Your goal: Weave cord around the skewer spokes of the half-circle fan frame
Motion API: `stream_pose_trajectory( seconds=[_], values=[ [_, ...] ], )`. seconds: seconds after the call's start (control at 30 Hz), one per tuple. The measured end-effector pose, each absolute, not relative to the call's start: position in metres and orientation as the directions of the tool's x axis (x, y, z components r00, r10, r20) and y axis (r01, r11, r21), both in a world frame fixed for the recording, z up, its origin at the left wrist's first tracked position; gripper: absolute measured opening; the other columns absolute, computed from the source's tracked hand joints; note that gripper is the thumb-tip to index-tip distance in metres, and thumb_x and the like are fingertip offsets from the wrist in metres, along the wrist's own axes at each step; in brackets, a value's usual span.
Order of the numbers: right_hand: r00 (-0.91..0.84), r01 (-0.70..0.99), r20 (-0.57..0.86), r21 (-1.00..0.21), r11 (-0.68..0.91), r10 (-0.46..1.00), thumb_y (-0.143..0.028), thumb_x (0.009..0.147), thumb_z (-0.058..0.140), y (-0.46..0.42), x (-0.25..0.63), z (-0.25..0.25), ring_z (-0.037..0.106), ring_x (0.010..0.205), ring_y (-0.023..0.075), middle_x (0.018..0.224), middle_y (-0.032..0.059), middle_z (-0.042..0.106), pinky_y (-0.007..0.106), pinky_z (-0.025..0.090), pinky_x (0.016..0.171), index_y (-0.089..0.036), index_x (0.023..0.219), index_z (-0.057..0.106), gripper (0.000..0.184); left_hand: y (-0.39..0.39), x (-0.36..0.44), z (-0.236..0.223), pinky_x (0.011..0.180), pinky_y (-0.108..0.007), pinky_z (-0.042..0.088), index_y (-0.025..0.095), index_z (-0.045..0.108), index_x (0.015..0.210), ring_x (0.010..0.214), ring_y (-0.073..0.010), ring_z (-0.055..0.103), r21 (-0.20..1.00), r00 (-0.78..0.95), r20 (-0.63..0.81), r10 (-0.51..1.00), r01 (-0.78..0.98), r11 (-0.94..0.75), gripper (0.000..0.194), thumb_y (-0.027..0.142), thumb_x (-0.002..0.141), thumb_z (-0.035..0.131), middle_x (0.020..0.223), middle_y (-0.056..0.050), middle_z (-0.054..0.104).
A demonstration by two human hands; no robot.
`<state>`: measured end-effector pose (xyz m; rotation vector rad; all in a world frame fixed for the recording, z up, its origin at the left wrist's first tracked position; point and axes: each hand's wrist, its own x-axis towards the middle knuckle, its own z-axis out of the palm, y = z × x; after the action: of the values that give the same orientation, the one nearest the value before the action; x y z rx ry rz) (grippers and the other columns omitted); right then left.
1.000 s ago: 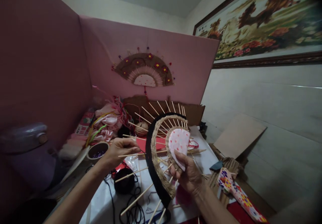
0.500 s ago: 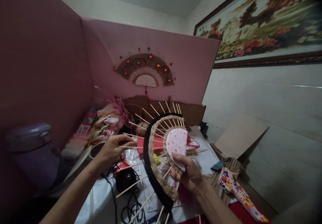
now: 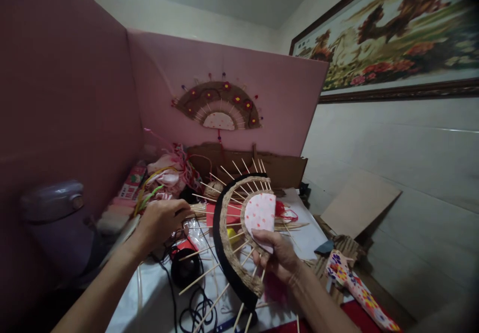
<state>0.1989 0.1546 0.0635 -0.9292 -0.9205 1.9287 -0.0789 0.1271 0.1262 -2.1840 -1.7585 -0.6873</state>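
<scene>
My right hand (image 3: 279, 258) grips a half-round fan frame by its base, thumb on the white cloth half-circle (image 3: 259, 218) with red dots. Thin wooden sticks (image 3: 207, 278) radiate from that base. Tan twine (image 3: 224, 238) and an outer black band (image 3: 220, 253) are woven across them in an arc. To the left of the sticks, my left hand (image 3: 160, 223) is closed in a pinch. From its fingertips a thin black cord (image 3: 201, 228) runs down to the black band. A ball of black cord (image 3: 186, 268) lies below, with loose loops around it.
A finished fan (image 3: 220, 103) hangs on the pink board behind. Pink cloth and yarn (image 3: 168, 170) are heaped at the back left, and a purple container (image 3: 52, 198) stands far left. A flowered cloth piece (image 3: 359, 288) and cardboard (image 3: 359, 203) lie at the right.
My left hand has shifted slightly left and up, away from the stick tips, drawing the black cord. The fan frame has moved a little left and stays in my right hand.
</scene>
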Motion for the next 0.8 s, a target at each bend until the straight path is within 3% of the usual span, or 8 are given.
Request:
stream_pose_trajectory(
  seconds=[0.2, 0.47, 0.73, 0.8],
  values=[
    [-0.49, -0.261, -0.276, -0.858, -0.442, 0.827, -0.032, 0.07, 0.059, 0.159, 0.201, 0.051, 0.047, 0.029, 0.0063, 0.043, 0.006, 0.061, 0.012, 0.033, 0.03, -0.007, 0.067, 0.063, 0.025, 0.131, -0.061, 0.127, 0.057, -0.023, 0.036, 0.02, 0.064, 0.077, 0.069, -0.0162, 0.064, -0.044, 0.286, 0.561, 0.777, 0.947, -0.317, 0.024, 0.03, 0.085, 0.044, 0.076, -0.002, 0.071],
    [-0.486, -0.24, -0.286, -0.865, -0.44, 0.826, -0.033, 0.071, 0.058, 0.161, 0.203, 0.051, 0.047, 0.028, 0.0062, 0.042, 0.0065, 0.06, 0.012, 0.031, 0.029, -0.007, 0.069, 0.063, 0.027, 0.139, -0.063, 0.132, 0.056, -0.025, 0.035, 0.019, 0.066, 0.074, 0.066, -0.0182, 0.064, -0.056, 0.261, 0.594, 0.761, 0.957, -0.284, 0.024, 0.03, 0.083, 0.046, 0.073, -0.004, 0.071],
    [-0.444, -0.385, -0.217, -0.83, -0.404, 0.869, -0.024, 0.068, 0.061, 0.16, 0.205, 0.057, 0.05, 0.03, 0.0073, 0.048, 0.0051, 0.063, 0.013, 0.035, 0.028, -0.008, 0.07, 0.065, 0.017, 0.148, -0.076, 0.136, 0.059, -0.024, 0.038, 0.023, 0.071, 0.071, 0.065, -0.017, 0.062, 0.16, 0.16, 0.565, 0.809, 0.941, -0.298, 0.022, 0.037, 0.076, 0.054, 0.069, -0.002, 0.071],
    [-0.447, -0.422, -0.223, -0.801, -0.425, 0.866, -0.023, 0.066, 0.062, 0.16, 0.206, 0.06, 0.051, 0.032, 0.008, 0.05, 0.0055, 0.064, 0.014, 0.036, 0.029, -0.008, 0.072, 0.066, 0.017, 0.15, -0.079, 0.137, 0.057, -0.023, 0.039, 0.021, 0.071, 0.069, 0.061, -0.0152, 0.06, 0.291, 0.109, 0.554, 0.826, 0.904, -0.314, 0.022, 0.037, 0.074, 0.056, 0.065, -0.001, 0.07]
  ],
)
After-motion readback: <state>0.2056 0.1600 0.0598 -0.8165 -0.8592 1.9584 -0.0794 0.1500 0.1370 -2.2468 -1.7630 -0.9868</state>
